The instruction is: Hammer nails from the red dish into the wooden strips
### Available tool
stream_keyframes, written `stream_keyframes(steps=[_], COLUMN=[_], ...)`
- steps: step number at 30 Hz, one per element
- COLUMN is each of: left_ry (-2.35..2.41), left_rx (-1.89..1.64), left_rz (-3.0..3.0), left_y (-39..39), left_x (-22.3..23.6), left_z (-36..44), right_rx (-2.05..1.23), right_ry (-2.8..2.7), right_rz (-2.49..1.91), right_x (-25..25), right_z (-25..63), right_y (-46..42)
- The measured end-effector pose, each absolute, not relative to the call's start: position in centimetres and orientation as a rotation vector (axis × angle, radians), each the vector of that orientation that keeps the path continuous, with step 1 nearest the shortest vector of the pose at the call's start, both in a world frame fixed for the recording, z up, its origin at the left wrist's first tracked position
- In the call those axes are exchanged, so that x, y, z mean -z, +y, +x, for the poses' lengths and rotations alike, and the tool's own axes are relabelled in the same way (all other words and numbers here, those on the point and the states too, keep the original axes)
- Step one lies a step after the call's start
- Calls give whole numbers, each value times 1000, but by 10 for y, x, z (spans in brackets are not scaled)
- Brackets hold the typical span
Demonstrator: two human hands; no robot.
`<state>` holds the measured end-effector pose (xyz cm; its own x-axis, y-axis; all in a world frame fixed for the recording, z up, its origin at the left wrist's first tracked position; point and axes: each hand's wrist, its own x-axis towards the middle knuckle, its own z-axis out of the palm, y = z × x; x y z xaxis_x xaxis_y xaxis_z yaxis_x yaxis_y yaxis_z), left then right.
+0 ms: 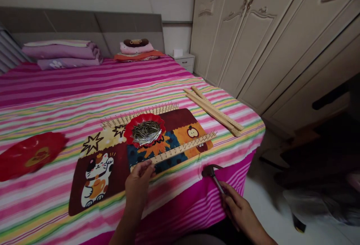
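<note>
Since the mat (pixel 119 175) lies beneath it, the nailed strip (pixel 180 149) probably sits steadier; the left grip (pixel 140 177) is pinched narrow on it near its left end, whether by wood or nail I cannot tell; the right grip (pixel 237 207) wraps the hammer (pixel 217 182) by its handle; the nail bowl (pixel 128 134) stands close, presumably for easy reach.

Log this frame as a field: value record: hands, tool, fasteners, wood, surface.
left hand: fingers at near nail-studded strip, toward its left end; exact grip unclear
right hand: grips hammer by handle
fasteners: loose nails in red bowl
other wood: far nail-studded strip beyond bowl; overlapping wooden strips at right
surface: patterned mat on striped bed cover
</note>
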<state>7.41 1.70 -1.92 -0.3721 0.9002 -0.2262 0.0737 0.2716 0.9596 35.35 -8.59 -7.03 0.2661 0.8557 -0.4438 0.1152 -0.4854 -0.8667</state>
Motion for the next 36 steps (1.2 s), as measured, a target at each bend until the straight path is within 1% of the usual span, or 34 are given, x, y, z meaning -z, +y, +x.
stream_keyframes(steps=[6, 15, 19, 23, 26, 32, 36], left_ry=[1882, 1923, 1941, 2001, 2052, 2054, 2010], left_rx=[-1131, -1085, -1080, -1034, -1014, -998, -1053], left_rz=[1106, 1157, 1181, 1329, 1469, 1632, 1757], left_y=[20, 24, 25, 25, 25, 24, 23], left_x=[27, 36, 36, 35, 34, 35, 41], left_z=[85, 86, 85, 85, 85, 88, 88], right_rx=[-1238, -1264, -1273, -1239, -1206, -1208, -1151], right_ry=[-896, -876, -858, -888, -993, -1405, -1616], right_rz=[-1771, -1790, -1782, -1749, -1702, -1511, -1373], right_x=[81, 65, 69, 75, 61, 5, -12], right_z=[358, 352, 353, 353, 345, 307, 283], right_y=[-89, -88, -88, -93, -95, -74, -49])
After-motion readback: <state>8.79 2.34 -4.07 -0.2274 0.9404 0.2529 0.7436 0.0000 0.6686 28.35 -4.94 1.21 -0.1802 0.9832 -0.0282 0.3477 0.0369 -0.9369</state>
